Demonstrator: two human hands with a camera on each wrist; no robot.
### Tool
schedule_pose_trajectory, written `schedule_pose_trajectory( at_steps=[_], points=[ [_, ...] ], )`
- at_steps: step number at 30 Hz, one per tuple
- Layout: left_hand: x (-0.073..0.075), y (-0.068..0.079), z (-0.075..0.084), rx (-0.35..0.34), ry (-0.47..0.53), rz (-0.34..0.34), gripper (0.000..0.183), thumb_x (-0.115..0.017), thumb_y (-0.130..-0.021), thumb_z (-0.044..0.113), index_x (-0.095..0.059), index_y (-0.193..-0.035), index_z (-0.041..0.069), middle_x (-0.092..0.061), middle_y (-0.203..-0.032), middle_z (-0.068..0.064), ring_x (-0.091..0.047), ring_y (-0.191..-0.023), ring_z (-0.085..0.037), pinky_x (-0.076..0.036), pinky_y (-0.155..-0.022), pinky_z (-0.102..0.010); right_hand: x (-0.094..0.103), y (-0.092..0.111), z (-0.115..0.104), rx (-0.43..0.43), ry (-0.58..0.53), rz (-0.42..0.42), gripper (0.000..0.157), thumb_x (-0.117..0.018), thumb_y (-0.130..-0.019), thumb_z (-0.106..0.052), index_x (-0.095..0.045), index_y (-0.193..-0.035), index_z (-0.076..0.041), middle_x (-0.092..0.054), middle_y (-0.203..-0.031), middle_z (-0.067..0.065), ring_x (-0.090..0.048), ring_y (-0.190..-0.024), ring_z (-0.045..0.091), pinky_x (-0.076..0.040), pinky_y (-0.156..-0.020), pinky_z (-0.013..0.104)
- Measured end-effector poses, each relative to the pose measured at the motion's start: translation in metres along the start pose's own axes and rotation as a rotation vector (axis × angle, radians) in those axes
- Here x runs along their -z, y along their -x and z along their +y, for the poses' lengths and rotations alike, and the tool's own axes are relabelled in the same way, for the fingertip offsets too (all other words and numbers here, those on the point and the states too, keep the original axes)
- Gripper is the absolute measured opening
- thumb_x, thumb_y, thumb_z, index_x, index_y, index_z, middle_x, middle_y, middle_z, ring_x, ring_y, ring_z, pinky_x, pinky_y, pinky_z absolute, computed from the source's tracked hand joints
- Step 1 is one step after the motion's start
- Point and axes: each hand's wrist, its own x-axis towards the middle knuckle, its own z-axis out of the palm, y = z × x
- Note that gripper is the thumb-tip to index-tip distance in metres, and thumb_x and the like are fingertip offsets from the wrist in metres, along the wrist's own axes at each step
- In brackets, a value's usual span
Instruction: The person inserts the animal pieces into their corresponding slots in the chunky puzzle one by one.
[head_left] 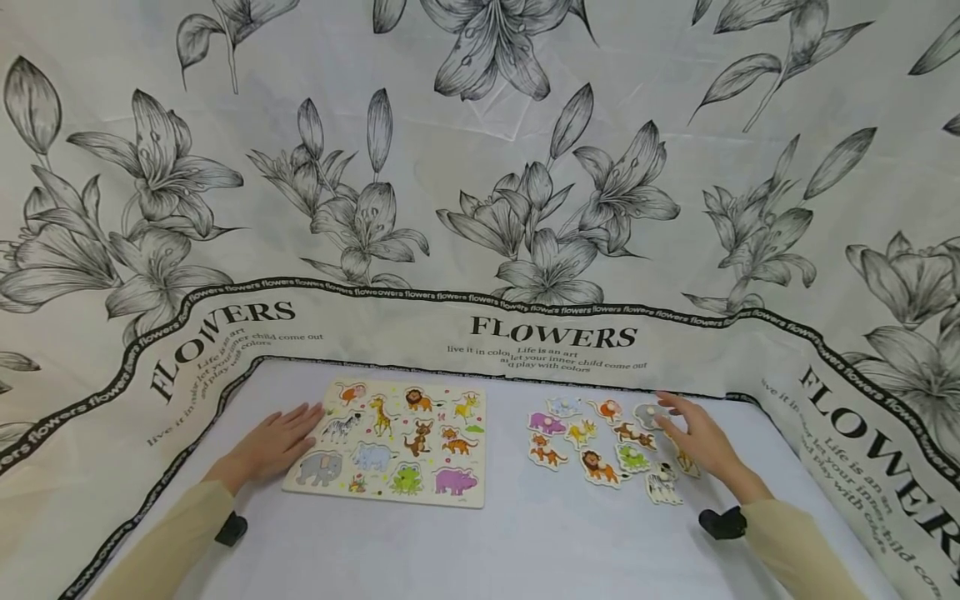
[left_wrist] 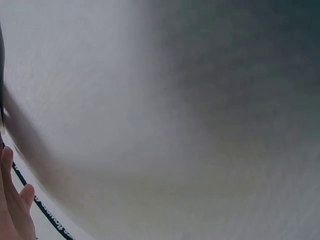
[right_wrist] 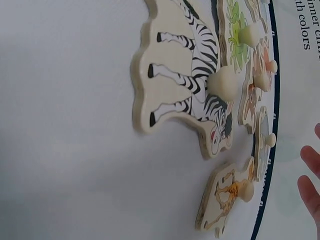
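Observation:
A wooden animal puzzle board (head_left: 405, 501) lies flat on the left side, with coloured animal pictures on it. My left hand (head_left: 273, 443) lies with straight fingers at its left edge, touching it; part of that hand (left_wrist: 19, 215) shows at the edge of the left wrist view. To the right lie several loose knobbed pieces. My right hand (head_left: 701, 437) hovers with extended, spread fingers by the elephant piece (head_left: 647, 416) and partly covers the giraffe piece (right_wrist: 227, 197). Nothing is held in it. The zebra piece (right_wrist: 192, 75) lies nearest the right wrist camera.
Hippo (head_left: 546, 423), lion (head_left: 600, 468), tiger (head_left: 547, 451) and frog (head_left: 632, 456) pieces lie loosely grouped on the white tablecloth (head_left: 517, 542). A flower-printed curtain (head_left: 405, 325) stands behind and around the table. A dark wrist camera (head_left: 722, 523) sits under the right forearm.

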Motion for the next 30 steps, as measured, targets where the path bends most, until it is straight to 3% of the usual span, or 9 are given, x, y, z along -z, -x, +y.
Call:
schedule_pose_trajectory(
  at_steps=[14,24,30],
  points=[
    [0.004,-0.003,0.000,-0.026,-0.034,-0.052,0.057,-0.039,-0.102,0.038,-0.034,-0.149,0.006,-0.034,-0.154,-0.014,-0.032,-0.142,-0.038,-0.025,-0.115,-0.060,-0.012,-0.018,-0.010,-0.068,-0.124,-0.052,0.051,-0.057,-0.097,-0.025,-0.044,-0.139,0.000,-0.056,-0.126,0.027,-0.059,-0.107,0.040,-0.052,-0.086,0.052],
    [0.005,-0.003,0.000,-0.028,-0.046,-0.086,0.058,-0.038,-0.102,0.039,-0.033,-0.149,0.005,-0.033,-0.155,-0.014,-0.030,-0.143,-0.037,-0.025,-0.116,-0.057,-0.020,-0.035,-0.010,-0.107,-0.165,-0.122,0.051,-0.065,-0.092,-0.026,-0.051,-0.134,-0.001,-0.060,-0.120,0.024,-0.061,-0.098,0.031,-0.055,-0.071,0.036],
    [0.006,-0.002,0.000,-0.045,-0.045,-0.083,0.058,-0.039,-0.102,0.037,-0.032,-0.149,0.004,-0.032,-0.155,-0.015,-0.030,-0.143,-0.037,-0.025,-0.117,-0.056,-0.025,-0.042,-0.013,-0.128,-0.186,-0.140,0.052,-0.066,-0.091,-0.027,-0.051,-0.133,0.000,-0.060,-0.120,0.026,-0.061,-0.099,0.035,-0.057,-0.071,0.037]
  ],
)
